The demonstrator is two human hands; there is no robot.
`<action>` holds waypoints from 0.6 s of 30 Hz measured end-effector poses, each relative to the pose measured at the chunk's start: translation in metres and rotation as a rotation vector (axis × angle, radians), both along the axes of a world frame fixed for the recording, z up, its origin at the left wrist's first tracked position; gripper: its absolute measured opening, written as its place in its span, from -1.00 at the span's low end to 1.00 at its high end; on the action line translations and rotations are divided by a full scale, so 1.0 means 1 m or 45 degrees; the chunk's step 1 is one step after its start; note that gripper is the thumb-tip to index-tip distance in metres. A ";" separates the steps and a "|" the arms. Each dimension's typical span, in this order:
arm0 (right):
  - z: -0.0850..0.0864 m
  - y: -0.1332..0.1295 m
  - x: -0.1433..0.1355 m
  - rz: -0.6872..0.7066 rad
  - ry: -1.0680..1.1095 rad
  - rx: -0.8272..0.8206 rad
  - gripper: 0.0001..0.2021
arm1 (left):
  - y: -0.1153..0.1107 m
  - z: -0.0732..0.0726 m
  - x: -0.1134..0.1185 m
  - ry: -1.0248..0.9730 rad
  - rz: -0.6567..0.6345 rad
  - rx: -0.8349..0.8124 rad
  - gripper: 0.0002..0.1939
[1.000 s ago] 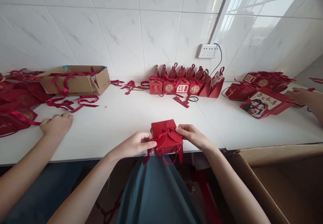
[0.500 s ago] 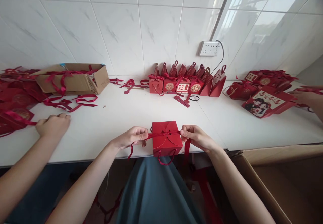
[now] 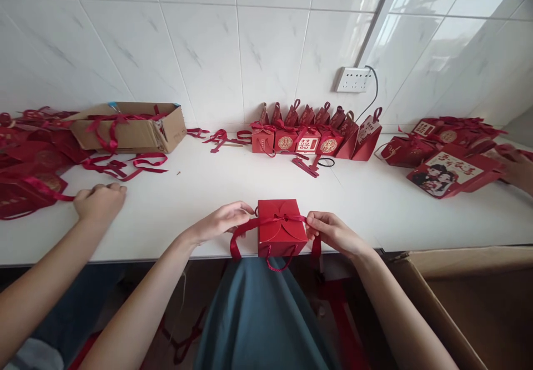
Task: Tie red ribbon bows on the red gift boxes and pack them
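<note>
Red gift box (image 3: 280,242), squarish, upright on front edge of desk (image 3: 200,189), between left hand (image 3: 220,221) and right hand (image 3: 333,231). Top closed, curved flaps meeting in middle. Red ribbon (image 3: 266,221), shiny, runs across top, crossed at center. One end pinched in right hand, tail hanging below it; other end curves down just beside left hand, grip there unclear. Twisted red cord handle (image 3: 280,269) droops off near side, lower than both hands.
</note>
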State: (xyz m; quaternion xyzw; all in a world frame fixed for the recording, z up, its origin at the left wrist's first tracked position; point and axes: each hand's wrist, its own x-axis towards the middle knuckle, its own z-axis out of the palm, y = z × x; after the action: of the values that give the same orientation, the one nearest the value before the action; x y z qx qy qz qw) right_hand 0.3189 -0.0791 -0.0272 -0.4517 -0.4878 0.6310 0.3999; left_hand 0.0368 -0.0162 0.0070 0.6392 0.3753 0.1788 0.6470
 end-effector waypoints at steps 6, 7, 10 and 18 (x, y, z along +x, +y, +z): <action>0.006 0.002 -0.008 -0.023 -0.134 0.093 -0.50 | -0.011 0.014 0.008 0.109 -0.020 0.457 -0.70; 0.007 0.003 -0.009 -0.036 -0.138 0.112 -0.50 | -0.012 0.015 0.010 0.159 -0.033 0.510 -0.72; 0.008 0.007 -0.011 -0.065 -0.141 0.159 -0.52 | -0.009 0.016 0.012 0.298 -0.084 0.559 -0.77; 0.020 0.003 -0.009 -0.108 -0.194 0.193 -0.56 | -0.006 0.010 0.018 0.317 -0.031 0.670 -0.68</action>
State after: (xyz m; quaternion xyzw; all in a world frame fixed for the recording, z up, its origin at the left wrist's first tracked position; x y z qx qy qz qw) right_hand 0.3100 -0.0758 -0.0068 -0.4870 -0.5436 0.5388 0.4208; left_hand 0.0546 -0.0222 0.0170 0.8065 0.3848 0.1825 0.4101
